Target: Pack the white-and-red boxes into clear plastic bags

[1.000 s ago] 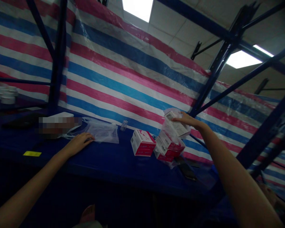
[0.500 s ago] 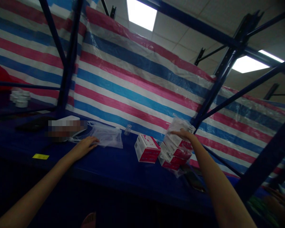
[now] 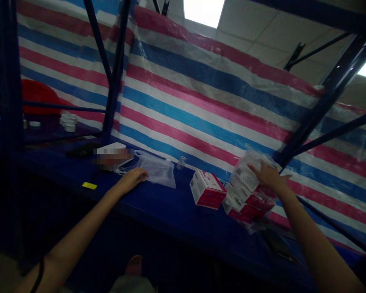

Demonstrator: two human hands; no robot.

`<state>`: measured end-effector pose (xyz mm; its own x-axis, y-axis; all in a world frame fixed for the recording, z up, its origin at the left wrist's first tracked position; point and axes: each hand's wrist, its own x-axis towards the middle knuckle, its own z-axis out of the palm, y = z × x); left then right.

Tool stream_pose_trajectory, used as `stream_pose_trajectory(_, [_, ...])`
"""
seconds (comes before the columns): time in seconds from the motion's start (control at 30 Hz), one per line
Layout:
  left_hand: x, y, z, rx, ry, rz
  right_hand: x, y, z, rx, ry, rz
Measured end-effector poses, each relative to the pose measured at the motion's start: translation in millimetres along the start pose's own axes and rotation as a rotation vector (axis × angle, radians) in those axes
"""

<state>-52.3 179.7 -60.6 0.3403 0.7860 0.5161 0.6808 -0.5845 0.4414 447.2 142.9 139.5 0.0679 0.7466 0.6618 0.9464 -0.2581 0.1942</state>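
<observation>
My left hand (image 3: 133, 180) rests on the blue shelf with loosely stretched fingers, at the edge of a white see-through drawstring bag (image 3: 158, 170) lying flat. My right hand (image 3: 270, 177) lies over the top of a stack of red-and-white boxes (image 3: 247, 199) in crinkled clear plastic. Its fingers are spread against the wrap, and some fingertips are hidden. Just left of the stack stands a single red-and-white box (image 3: 208, 190), apart from both hands. Between that box and the bag is a small clear glass or plastic piece (image 3: 181, 162).
The blue shelf (image 3: 171, 211) has metal posts (image 3: 114, 81) and slanted braces, with a striped tarp (image 3: 201, 101) behind. A white-topped blurred object (image 3: 112, 152), a dark flat item (image 3: 82, 149), white jars (image 3: 69, 122) and a yellow label (image 3: 89, 186) are at left. A dark flat object (image 3: 277, 242) lies at right.
The view has swung right-to-left, so everything sits differently in the picture. My right hand has shifted over the plastic-wrapped stack, its fingers spread wider. My left hand stays by the bag.
</observation>
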Motion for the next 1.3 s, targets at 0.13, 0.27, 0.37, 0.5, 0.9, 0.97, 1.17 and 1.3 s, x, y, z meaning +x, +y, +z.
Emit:
stream_pose_trajectory(0.13, [1, 6, -4.3, 0.034, 0.027, 0.038, -47, -78, -48, 0.138, 0.233, -0.308])
stream_pose_trajectory(0.27, [6, 24, -6.1, 0.016, 0.058, 0.052, -103, -188, -52, 0.370, 0.062, -0.685])
stream_pose_trajectory(0.37, [7, 51, -6.2, 0.060, 0.029, 0.049, -125, -251, -24, 0.411, 0.027, -0.760])
stream_pose_trajectory(0.5, [-8, 88, -16.2, 0.208, 0.017, 0.145, -121, -278, 11, 0.560, -0.015, -0.714])
stream_pose_trajectory(0.9, [-54, 76, -71.1, 0.298, 0.034, 0.129, -98, -247, 45, 1.586, -0.245, -0.242])
stream_pose_trajectory(0.97, [-53, 83, -66.9, 0.346, 0.056, 0.148, -96, -245, 45, 1.640, -0.344, -0.311])
stream_pose_trajectory(1.17, [-45, 82, -53.7, 0.568, -0.122, 0.100, -98, -235, 48, 1.232, -0.420, -0.582])
stream_pose_trajectory(1.3, [-42, 78, -50.9, 0.632, -0.093, 0.053, -115, -238, 35, 0.997, -0.293, -0.572])
